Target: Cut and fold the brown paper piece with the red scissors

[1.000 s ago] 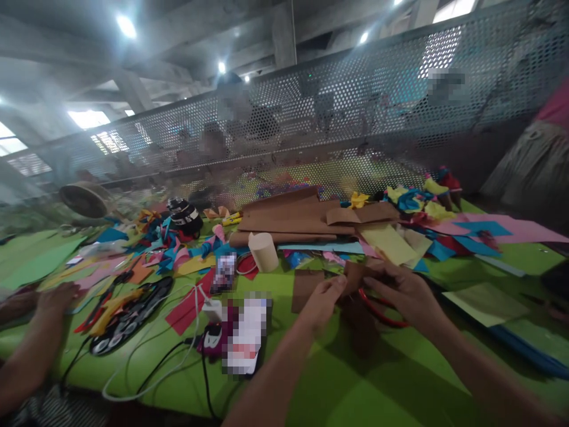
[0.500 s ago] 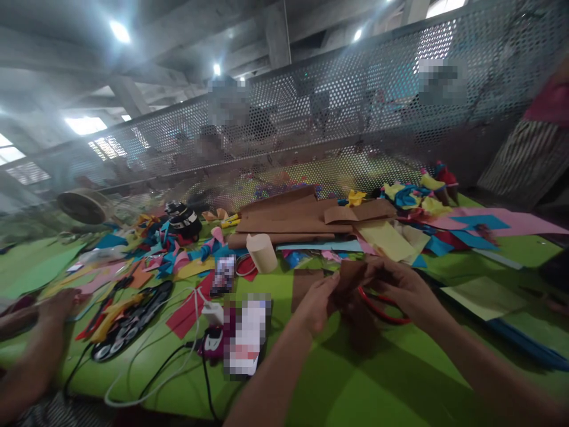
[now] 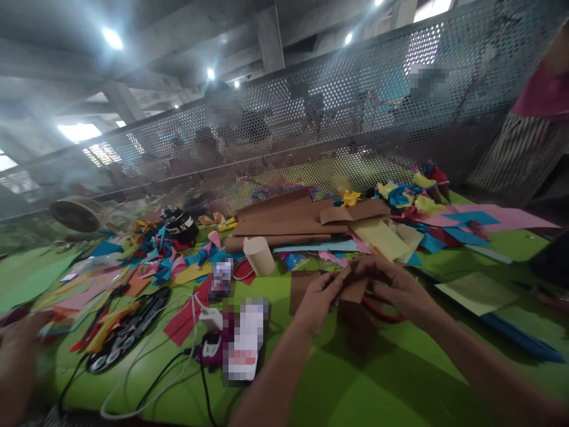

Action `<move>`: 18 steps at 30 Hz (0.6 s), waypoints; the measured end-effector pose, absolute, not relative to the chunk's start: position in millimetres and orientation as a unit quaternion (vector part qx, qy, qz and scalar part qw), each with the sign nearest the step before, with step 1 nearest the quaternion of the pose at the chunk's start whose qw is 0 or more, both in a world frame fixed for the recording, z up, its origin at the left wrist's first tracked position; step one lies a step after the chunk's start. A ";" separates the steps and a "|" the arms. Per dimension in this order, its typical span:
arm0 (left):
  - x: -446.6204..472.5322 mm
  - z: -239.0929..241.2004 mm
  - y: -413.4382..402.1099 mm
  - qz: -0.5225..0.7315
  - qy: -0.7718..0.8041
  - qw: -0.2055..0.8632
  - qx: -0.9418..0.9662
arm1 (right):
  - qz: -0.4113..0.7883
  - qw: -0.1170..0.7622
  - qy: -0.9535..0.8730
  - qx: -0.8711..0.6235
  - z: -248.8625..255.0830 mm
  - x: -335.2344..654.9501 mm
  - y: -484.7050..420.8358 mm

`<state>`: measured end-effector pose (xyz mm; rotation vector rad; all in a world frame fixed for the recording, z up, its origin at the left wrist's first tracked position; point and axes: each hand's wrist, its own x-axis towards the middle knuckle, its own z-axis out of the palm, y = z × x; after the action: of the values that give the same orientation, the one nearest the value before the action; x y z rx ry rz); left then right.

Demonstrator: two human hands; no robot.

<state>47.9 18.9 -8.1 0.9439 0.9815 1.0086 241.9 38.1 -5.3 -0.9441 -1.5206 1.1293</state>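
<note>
My left hand (image 3: 320,296) is closed on a folded piece of brown paper (image 3: 354,290), pinching its left side above the green table. My right hand (image 3: 391,281) bends over the same paper from the right, its fingertips on the top edge close to the left fingers. Beneath the right palm shows a red loop (image 3: 384,311) like a scissors handle; its other parts are hidden. More brown paper (image 3: 358,329) hangs in shadow below the hands. Flat on the table, by the left wrist, lies another brown piece (image 3: 300,287).
Brown sheets (image 3: 288,219) are stacked behind the hands, beside a cream roll (image 3: 259,256). Two phones, one nearer (image 3: 246,341), cables and a power strip (image 3: 128,332) lie left. Coloured scraps spread around. Another person's hand (image 3: 22,335) is at far left. A perforated metal screen (image 3: 284,136) stands behind.
The brown paper has tipped from upright to a flatter fold, and my fingers have come closer together along its top. The other person's hand at left has shifted further left.
</note>
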 end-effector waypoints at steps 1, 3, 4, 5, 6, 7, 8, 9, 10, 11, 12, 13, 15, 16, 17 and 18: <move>47.6 -8.9 19.8 0.448 0.439 0.648 0.432 | 0.487 0.495 -0.611 -0.380 -3.4 242.0 37.1; 47.5 -10.6 21.5 0.448 0.449 0.620 0.462 | 0.510 0.500 -0.594 -0.370 -0.2 241.9 35.8; 47.7 -11.2 22.2 0.446 0.452 0.606 0.478 | 0.510 0.498 -0.595 -0.373 0.8 241.6 35.5; 47.9 -11.5 22.7 0.444 0.454 0.593 0.496 | 0.504 0.493 -0.599 -0.379 0.9 241.2 35.6; 48.1 -11.4 23.0 0.441 0.454 0.578 0.515 | 0.494 0.487 -0.606 -0.389 0.3 240.7 36.1; 48.2 -11.0 23.0 0.438 0.455 0.562 0.534 | 0.482 0.481 -0.614 -0.400 -1.2 240.2 37.0; 48.1 -10.4 22.8 0.434 0.455 0.546 0.553 | 0.468 0.477 -0.621 -0.410 -3.4 239.9 38.1; 47.9 -9.7 22.5 0.429 0.456 0.531 0.571 | 0.453 0.477 -0.627 -0.417 -6.0 239.6 39.5; 47.6 -9.0 22.0 0.421 0.457 0.520 0.586 | 0.439 0.479 -0.632 -0.422 -8.7 239.5 41.0; 47.1 -8.6 21.6 0.412 0.458 0.513 0.597 | 0.430 0.482 -0.635 -0.423 -11.3 239.4 42.5; 46.7 -8.6 21.2 0.401 0.458 0.512 0.606 | 0.425 0.486 -0.637 -0.422 -13.4 239.4 43.7; 46.2 -9.1 21.0 0.388 0.460 0.514 0.612 | 0.422 0.490 -0.637 -0.420 -14.7 239.5 44.5; 45.6 -11.3 21.1 0.368 0.463 0.527 0.610 | 0.416 0.497 -0.636 -0.419 -14.4 239.7 44.8; 45.4 -12.9 21.4 0.367 0.464 0.537 0.602 | 0.411 0.497 -0.639 -0.418 -12.9 240.1 44.3; 45.2 -14.4 21.9 0.372 0.463 0.549 0.588 | 0.403 0.495 -0.647 -0.417 -10.5 240.7 43.4; 45.1 -15.9 22.5 0.384 0.463 0.560 0.570 | 0.392 0.491 -0.658 -0.415 -7.8 241.6 42.2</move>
<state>45.1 22.5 -15.9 1.3444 1.0909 0.9045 241.6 42.2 -7.8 -1.0067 -1.5979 0.9507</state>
